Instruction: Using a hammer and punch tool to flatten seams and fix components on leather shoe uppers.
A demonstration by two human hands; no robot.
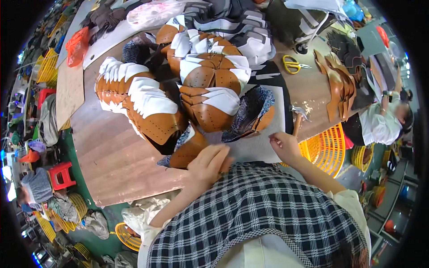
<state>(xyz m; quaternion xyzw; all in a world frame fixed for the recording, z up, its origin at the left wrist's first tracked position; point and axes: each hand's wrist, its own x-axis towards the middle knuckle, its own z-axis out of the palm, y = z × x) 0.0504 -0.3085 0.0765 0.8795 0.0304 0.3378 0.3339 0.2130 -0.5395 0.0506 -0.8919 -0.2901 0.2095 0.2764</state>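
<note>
My left hand [208, 165] is beside a brown leather shoe upper [190, 149] with a blue speckled lining, at the near end of a stack. Its fingers are stretched out and slightly blurred, and no object shows in them. My right hand [284, 147] hovers near the table's front edge, fingertips pinched; whatever lies between them cannot be made out. Just beyond it, a brown upper stands with its speckled blue lining [254, 109] facing up. Rows of brown uppers with white backing [154, 116] fill the middle of the wooden table [116, 165].
A hammer [298, 117] lies right of the grey pad [279, 105], with yellow scissors [295, 64] farther back. Brown leather pieces [337, 87] are stacked at the right. Below the table's right edge stands a yellow basket [328, 149]. Another person [386, 116] is at far right.
</note>
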